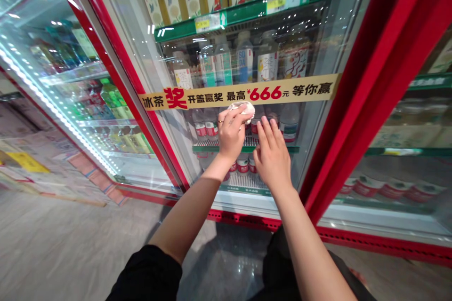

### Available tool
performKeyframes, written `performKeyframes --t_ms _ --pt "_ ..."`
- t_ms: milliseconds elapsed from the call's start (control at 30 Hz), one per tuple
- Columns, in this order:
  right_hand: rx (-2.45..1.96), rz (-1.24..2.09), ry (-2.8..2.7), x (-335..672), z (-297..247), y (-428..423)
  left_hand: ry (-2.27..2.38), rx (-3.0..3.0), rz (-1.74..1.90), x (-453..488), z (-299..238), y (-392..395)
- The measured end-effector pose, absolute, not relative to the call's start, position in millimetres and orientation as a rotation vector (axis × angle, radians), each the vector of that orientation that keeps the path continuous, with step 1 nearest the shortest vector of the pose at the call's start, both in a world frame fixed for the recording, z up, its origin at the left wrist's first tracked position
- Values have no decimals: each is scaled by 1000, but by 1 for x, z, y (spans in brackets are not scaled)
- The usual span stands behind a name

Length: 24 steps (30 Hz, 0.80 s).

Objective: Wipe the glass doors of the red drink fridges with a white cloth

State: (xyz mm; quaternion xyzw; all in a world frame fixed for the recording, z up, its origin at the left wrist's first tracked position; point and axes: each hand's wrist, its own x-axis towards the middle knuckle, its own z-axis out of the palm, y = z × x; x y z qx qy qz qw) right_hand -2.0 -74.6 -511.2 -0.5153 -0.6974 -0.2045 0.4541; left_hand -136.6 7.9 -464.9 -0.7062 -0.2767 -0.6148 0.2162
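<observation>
My left hand [231,135] is closed on a crumpled white cloth [248,108], held at the lower edge of a tan printed strip [303,90] on the glass door [319,127]. A ring shows on one of its fingers. Just to the right, my right hand [273,157] is open, its fingers stretched upward at the glass below the strip; nothing is in it. Whether its fingertips touch the glass I cannot tell. Through the door, bottles [245,56] stand on shelves, partly hidden by my hands and the strip.
Red frames [356,89] border the door on the right, with another cooler section beyond. At left stands a lit drinks cooler [106,127], with stacked cartons [45,169] beside it. Grey floor [88,244] lies below, and a dark-clothed leg [280,263] shows beneath my arms.
</observation>
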Motion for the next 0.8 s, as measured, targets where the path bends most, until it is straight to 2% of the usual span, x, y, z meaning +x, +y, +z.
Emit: performKeyframes --t_ms 300,433,600,800 --pt "-1276 -498 -1691 10 -513 -76 -818 -1936 -1758 -126 -485 -3" --pt "-1286 -496 -1653 11 -512 -76 -708 -2052 -1711 -111 -469 0" --pt "-1311 -478 -1617 17 -511 -79 -796 -1978 -1765 -117 -452 6" --pt "-1340 -507 -1570 26 -513 -79 -840 -1975 -1771 -115 -473 0"
